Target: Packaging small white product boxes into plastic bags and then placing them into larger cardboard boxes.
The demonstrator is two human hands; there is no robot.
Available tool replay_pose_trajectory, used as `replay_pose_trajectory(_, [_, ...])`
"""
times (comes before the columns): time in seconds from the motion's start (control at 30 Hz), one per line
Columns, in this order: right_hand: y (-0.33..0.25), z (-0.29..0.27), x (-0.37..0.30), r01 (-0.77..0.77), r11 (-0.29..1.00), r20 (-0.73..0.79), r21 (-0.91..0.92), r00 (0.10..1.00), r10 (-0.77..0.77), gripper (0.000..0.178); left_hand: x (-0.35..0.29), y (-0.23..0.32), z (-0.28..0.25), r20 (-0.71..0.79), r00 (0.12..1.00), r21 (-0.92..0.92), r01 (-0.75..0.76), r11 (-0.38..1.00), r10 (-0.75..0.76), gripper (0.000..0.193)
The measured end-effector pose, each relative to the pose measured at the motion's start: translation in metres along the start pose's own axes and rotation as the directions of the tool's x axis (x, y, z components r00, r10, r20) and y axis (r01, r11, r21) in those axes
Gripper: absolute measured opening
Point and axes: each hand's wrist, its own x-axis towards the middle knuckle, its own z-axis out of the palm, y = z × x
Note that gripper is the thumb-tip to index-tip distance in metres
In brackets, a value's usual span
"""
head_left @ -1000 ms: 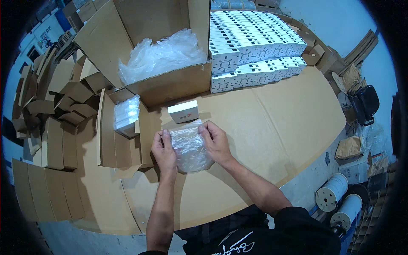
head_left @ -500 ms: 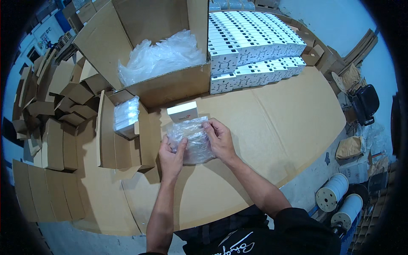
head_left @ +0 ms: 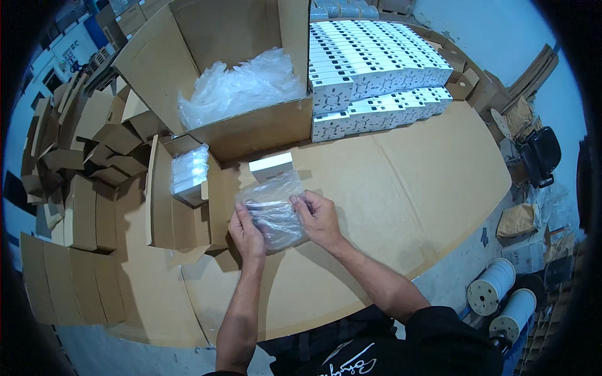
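Observation:
Between my two hands is a crinkled clear plastic bag, lifted over the cardboard-covered table. My left hand grips its left edge, thumb on top. My right hand pinches the right edge between thumb and fingers. Glare on the plastic keeps me from telling whether anything is inside. Just beyond the bag stands a small white box. To the left, an open cardboard carton holds a row of plastic-wrapped white boxes at its far end.
A large open carton behind holds a heap of clear plastic bags. Many white boxes are stacked at the back right. Folded cardboard cartons crowd the left. Cable spools sit on the floor at right.
Both hands have come slightly nearer to me with the bag, and the left has shifted a little left. The bag now looks flatter, its far edge spread toward the white box.

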Motion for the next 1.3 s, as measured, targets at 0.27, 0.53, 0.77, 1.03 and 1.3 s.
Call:
replay_pose_trajectory(0.27, [0.008, -0.009, 0.003, -0.035, 0.999, -0.015, 0.034, 0.999, 0.035, 0.026, -0.007, 0.023, 0.006, 0.362, 0.927, -0.022, 0.114, 0.993, -0.099, 0.053])
replay_pose_trajectory(0.53, [-0.032, -0.051, 0.035, 0.381, 0.879, -0.058, -0.287, 0.909, -0.413, 0.028, -0.008, 0.019, 0.003, 0.406, 0.911, 0.177, 0.003, 0.984, -0.076, 0.046])
replay_pose_trajectory(0.77, [-0.053, -0.038, 0.044, 0.687, 0.527, 0.328, -0.501, 0.714, -0.619, 0.031, -0.006, 0.020, 0.006, 0.449, 0.892, 0.222, -0.058, 0.973, -0.049, 0.045])
replay_pose_trajectory(1.03, [-0.053, -0.041, 0.043, 0.726, 0.552, 0.422, -0.409, 0.687, -0.592, 0.020, 0.000, 0.014, 0.003, 0.378, 0.926, 0.201, -0.079, 0.976, -0.003, 0.039])
replay_pose_trajectory(1.3, [-0.076, -0.047, 0.061, 0.747, 0.578, 0.687, -0.328, 0.609, -0.397, 0.014, -0.001, 0.017, 0.003, 0.391, 0.920, 0.241, -0.099, 0.965, -0.003, 0.044])
